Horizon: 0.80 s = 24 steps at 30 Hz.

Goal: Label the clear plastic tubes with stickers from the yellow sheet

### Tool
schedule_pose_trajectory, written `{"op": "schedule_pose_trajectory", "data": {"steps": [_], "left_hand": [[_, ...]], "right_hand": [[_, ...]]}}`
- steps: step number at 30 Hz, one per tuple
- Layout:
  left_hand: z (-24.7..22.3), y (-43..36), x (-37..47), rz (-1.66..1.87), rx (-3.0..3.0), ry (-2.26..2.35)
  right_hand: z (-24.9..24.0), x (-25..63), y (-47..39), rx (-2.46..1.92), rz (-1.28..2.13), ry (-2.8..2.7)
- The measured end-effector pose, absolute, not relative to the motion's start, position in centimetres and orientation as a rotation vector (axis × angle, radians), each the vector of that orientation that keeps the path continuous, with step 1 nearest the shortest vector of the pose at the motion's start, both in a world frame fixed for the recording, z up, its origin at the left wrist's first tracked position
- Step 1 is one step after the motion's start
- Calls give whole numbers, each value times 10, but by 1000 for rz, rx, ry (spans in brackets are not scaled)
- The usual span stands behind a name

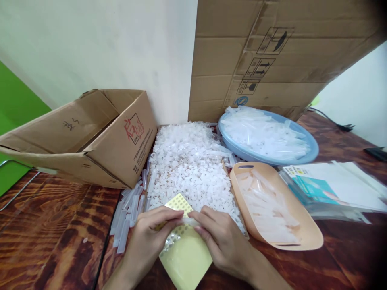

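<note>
My left hand point(154, 233) and my right hand point(217, 237) meet at the lower middle, fingers pinched on the two ends of a small translucent plastic tube point(189, 221). Beneath them is a pale yellow sticker sheet point(187, 262) with rows of small round dots, part of it bare. My hands hide some of the sheet and most of the tube. Just beyond lies a broad heap of small white translucent plastic caps point(193, 181). Several loose clear tubes point(123, 227) lie on the wooden table left of my left hand.
A peach basket point(313, 237) of clear tubes stands to the right, with a blue basin point(314, 151) of more tubes behind it. Plastic-wrapped packets point(341, 185) lie at far right. An open cardboard box point(121, 153) stands left; a large carton point(217, 60) rises behind.
</note>
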State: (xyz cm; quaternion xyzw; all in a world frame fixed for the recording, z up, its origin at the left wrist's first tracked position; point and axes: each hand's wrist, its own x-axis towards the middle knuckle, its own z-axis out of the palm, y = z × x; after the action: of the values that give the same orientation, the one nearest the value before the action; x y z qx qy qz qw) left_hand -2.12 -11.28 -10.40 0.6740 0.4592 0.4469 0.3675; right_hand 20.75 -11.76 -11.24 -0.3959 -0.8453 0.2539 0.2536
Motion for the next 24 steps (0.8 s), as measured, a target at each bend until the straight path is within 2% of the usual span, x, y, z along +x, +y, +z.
{"op": "schedule_pose_trajectory", "data": {"steps": [10,17,24], "left_hand": [[-105,-111,-17,1101,1620,1241],[-115,-111,-12,1046,1513,1233],[-96,-111,-9,1037,1514,1200]], "right_hand": [[-113,197,-122,-933,377,-2327],[-115,194,-123,-941,323,-2343],[-115,206,-118,-902,415,-2275]]}}
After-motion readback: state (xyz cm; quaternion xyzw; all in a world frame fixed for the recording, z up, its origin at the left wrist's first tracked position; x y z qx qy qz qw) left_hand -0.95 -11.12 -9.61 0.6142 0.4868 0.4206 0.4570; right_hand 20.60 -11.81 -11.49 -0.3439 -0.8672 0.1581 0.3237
